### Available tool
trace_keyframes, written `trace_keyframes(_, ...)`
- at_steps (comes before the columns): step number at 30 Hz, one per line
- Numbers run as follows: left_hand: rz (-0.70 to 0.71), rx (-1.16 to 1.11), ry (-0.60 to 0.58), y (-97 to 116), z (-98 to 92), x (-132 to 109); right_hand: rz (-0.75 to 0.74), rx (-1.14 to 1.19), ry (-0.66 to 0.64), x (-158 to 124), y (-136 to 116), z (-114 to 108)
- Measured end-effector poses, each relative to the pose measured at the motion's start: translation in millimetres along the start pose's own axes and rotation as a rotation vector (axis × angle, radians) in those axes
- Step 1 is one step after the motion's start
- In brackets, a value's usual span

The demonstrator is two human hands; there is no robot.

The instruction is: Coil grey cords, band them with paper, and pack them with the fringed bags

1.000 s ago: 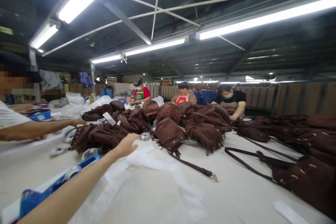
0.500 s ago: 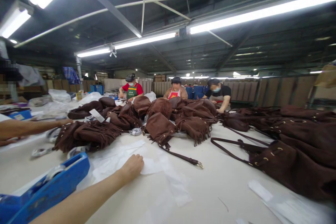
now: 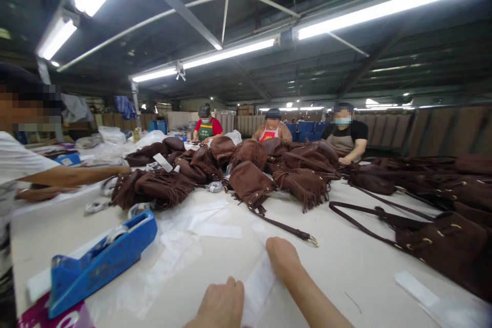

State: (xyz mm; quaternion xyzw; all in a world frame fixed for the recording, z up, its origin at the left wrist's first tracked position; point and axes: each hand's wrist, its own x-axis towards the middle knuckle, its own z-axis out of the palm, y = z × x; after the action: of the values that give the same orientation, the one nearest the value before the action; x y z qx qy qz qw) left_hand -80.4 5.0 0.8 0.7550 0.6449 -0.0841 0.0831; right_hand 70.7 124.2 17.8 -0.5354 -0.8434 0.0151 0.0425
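Observation:
My left hand [image 3: 222,303] is at the bottom centre, fingers together, beside a strip of thin white wrapping [image 3: 259,284] on the pale table [image 3: 326,271]. My right hand [image 3: 283,256] is just beyond it to the right, curled at the top edge of the same strip. What either hand grips is hidden. Ahead of them lies a brown bag [image 3: 251,184] whose strap [image 3: 286,226] ends in a metal buckle. More flat white paper [image 3: 219,229] rests between the hands and the bags.
A blue tape dispenser [image 3: 103,261] stands on the left. Brown fringed bags [image 3: 154,188] are heaped across the table, with larger ones [image 3: 449,238] at the right. A co-worker's arm [image 3: 77,175] reaches in from the left; several people work at the far side.
The view has swung left. My left hand has come into view at the bottom. One arm no longer extends across the lower left; my right hand now reaches in from the lower right.

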Motion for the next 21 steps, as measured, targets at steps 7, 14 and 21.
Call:
trace_keyframes(7, 0.056, 0.01, 0.098, -8, -4.1, 5, -0.002, -0.074, 0.053, -8, 25, -25)
trace_keyframes(14, 0.179, 0.004, 0.171, -43, -15.8, -5, -0.485, 0.038, -0.026, -55, 0, -14)
trace_keyframes(21, 0.095, 0.011, 0.257, -95, -61.1, 21, -0.549, 0.229, -0.131, -63, -1, -6)
